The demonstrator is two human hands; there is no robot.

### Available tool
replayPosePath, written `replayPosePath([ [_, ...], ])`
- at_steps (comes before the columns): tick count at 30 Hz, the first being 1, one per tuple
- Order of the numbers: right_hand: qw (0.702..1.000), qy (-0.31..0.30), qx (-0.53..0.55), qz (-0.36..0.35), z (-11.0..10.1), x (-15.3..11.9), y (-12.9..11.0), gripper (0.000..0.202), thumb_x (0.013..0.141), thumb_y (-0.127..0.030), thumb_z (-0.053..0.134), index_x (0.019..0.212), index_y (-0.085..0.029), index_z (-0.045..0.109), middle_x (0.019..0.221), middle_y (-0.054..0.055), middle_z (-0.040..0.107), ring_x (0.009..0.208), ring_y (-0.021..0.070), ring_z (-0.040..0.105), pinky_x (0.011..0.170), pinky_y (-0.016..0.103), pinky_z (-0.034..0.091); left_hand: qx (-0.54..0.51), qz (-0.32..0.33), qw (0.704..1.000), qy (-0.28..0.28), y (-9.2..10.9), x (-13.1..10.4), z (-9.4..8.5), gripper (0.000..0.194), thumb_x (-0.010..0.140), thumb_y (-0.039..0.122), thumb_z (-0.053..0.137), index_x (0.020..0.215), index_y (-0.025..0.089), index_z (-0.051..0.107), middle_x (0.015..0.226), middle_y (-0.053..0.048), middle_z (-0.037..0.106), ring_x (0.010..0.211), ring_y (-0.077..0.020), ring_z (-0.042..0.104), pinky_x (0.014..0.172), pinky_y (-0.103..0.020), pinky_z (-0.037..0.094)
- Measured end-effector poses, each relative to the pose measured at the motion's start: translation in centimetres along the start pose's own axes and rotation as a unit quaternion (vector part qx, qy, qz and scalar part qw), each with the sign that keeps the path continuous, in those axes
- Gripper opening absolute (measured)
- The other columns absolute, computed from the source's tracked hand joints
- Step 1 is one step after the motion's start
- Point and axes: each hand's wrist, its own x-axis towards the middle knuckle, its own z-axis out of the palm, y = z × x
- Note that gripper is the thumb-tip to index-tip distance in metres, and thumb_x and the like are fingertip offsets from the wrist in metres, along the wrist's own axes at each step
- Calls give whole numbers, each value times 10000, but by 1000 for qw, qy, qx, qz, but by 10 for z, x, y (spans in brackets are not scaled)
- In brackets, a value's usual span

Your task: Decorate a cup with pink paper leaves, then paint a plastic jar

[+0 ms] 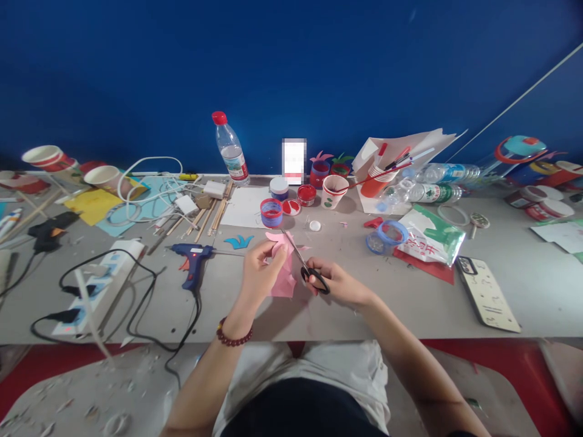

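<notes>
My left hand point(264, 269) pinches a sheet of pink paper point(284, 285) over the table, thumb on top. The paper's upper edge has a curved, cut outline. In my right hand point(334, 280) are black-handled scissors point(320, 284), fingers through the loops. Their blades point up and left, alongside the paper's right edge; whether they touch it I cannot tell. A small pink scrap lies by the blades. Left of the paper is a blue paper cutout point(239, 241) with pointed leaf shapes. A blue and red ring-like container point(272, 213) stands just beyond my left hand.
A blue glue gun point(194, 261) and a white power strip point(102, 288) with black cables lie at left. A red-capped bottle point(231, 152) and a paper cup point(334, 192) stand at the back. At right are a blue tape roll point(392, 233) and a phone point(488, 294).
</notes>
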Motion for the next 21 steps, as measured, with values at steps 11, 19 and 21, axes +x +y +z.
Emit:
replayPosePath([
  [11,1000,20,11,-12,-2,4,9,452,833,-620,637,837,-193,490,629,-41,535,514,69,387,452,190,272,-13,-1,1000,-7,-3,0,2,348,803,317,583,525,186,419,552,33,387,593,-108,371,594,-246,322],
  [19,994,106,22,-15,-4,11,11,430,787,-586,673,801,-191,503,621,-17,605,442,60,386,423,192,284,-28,-46,998,-41,-15,-6,-4,422,868,392,588,504,181,560,570,-1,555,614,-129,495,634,-265,381],
  [21,988,155,-14,-16,-3,13,14,378,792,-544,661,800,-191,528,642,-6,620,469,76,429,444,199,315,-61,-67,995,-51,-20,-9,-6,404,846,441,635,534,185,614,611,-12,608,661,-146,545,687,-278,422],
])
